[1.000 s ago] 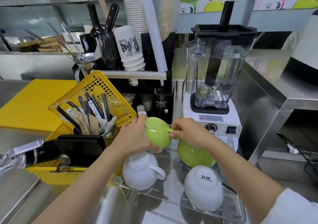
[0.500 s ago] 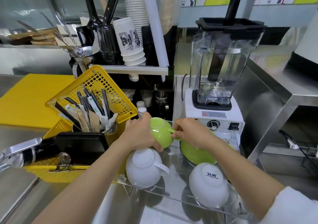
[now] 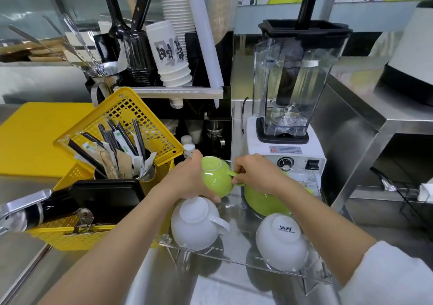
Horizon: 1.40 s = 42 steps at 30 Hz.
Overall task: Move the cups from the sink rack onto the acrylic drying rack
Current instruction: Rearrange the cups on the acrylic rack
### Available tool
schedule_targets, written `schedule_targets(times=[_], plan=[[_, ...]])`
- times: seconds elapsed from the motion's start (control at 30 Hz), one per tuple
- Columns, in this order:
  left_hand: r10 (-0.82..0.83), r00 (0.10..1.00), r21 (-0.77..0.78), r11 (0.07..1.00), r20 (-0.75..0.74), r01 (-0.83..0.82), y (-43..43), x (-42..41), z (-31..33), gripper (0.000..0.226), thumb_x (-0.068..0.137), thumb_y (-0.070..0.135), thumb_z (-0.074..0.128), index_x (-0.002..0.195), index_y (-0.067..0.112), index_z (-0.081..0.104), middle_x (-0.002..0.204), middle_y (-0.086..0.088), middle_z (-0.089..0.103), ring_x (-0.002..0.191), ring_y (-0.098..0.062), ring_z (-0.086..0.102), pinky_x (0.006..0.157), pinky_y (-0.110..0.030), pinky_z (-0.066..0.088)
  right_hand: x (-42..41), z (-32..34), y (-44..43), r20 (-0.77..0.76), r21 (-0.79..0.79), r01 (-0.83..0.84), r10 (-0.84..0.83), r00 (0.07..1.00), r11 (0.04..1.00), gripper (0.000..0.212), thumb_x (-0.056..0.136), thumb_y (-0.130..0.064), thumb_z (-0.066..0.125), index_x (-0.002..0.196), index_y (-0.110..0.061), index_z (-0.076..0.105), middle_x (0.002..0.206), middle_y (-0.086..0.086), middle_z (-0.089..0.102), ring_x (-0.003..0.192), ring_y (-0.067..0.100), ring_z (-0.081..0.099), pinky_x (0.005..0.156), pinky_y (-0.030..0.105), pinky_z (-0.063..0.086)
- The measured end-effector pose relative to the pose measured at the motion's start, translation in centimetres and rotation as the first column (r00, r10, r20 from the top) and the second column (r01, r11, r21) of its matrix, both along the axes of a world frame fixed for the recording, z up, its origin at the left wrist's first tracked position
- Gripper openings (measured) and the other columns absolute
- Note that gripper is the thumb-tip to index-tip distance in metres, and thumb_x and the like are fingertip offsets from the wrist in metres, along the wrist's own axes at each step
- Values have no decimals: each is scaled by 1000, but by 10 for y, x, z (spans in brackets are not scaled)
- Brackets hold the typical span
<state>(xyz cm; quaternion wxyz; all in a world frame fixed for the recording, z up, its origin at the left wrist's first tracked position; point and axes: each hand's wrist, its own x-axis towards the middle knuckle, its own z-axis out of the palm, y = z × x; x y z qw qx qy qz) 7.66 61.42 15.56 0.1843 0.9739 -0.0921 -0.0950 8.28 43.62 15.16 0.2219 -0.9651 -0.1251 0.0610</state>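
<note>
1. The left hand (image 3: 187, 182) cups the small green cup (image 3: 216, 175) upside down at the far left of the acrylic drying rack (image 3: 236, 261), fingers wrapped round its side.
2. The right hand (image 3: 254, 175) pinches the cup's handle.
3. Two white cups (image 3: 194, 225) sit inverted at the rack's near edge.
4. A larger green cup (image 3: 264, 201) rests at its far right, in front of the blender (image 3: 290, 89).

One legible mark — "YAMI", on the white cup's (image 3: 281, 240) upturned base.
</note>
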Motion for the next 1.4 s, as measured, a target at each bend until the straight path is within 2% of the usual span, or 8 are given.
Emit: schedule_targets(times=[0.13,0.33,0.5,0.6,0.73,0.93,1.1,1.4], plan=[[-38,999,-64,997,-22,36,3,2,-3,88,51,48,85,113,15,32,115,-6,51,101,-27,51,81,-41,48,-2,1,-1,-4,9,7,-7,1000,1000,19,78,-25,69,86,-10,61,93,9,66,87,28,59,76,40,47],[-97,993,-206,975,-68,81,16,7,-6,87,64,38,81,132,23,28,126,0,44,109,-20,47,90,-36,44,-2,2,-1,-20,14,9,-8,1000,1000,17,76,-24,71,80,-13,59,85,4,62,83,25,57,71,36,44],[-110,993,-274,957,-43,95,23,7,-5,85,67,28,81,136,24,30,117,6,43,105,-15,45,83,-26,39,-1,3,-1,-26,-24,5,-6,1000,1000,18,76,-24,71,76,-17,54,88,6,63,85,27,57,72,37,45],[-112,994,-298,949,-11,104,26,7,-11,85,65,32,82,134,25,33,121,4,46,108,-17,46,85,-28,40,-3,2,1,12,-79,12,-11,1000,997,20,78,-24,69,75,-17,50,87,6,60,83,27,54,65,32,39],[-139,990,-356,927,-35,118,30,9,-19,88,67,32,80,139,28,30,136,3,43,121,-19,44,100,-37,41,-8,2,-1,20,-93,9,-8,1000,996,22,78,-24,68,74,-17,48,85,5,58,82,27,54,64,31,37],[-190,980,-383,911,-56,155,33,13,-25,90,72,30,77,143,30,22,147,3,34,129,-18,38,107,-39,37,-13,1,-2,4,-47,21,-21,1000,999,19,77,-26,69,79,-14,54,84,4,59,80,24,52,63,30,32],[-187,982,-392,905,-8,169,36,16,-30,91,67,36,80,141,30,27,145,3,35,129,-19,38,107,-45,37,-16,-2,-2,24,-15,38,-38,999,999,22,79,-25,68,86,-6,58,89,12,67,86,28,56,66,30,31],[-177,984,-367,913,29,175,34,10,-30,89,72,34,76,143,26,23,147,0,27,134,-19,29,111,-41,29,-12,1,0,-1,-39,45,-45,999,998,20,78,-26,69,83,-11,57,88,8,63,84,27,55,67,32,36]])
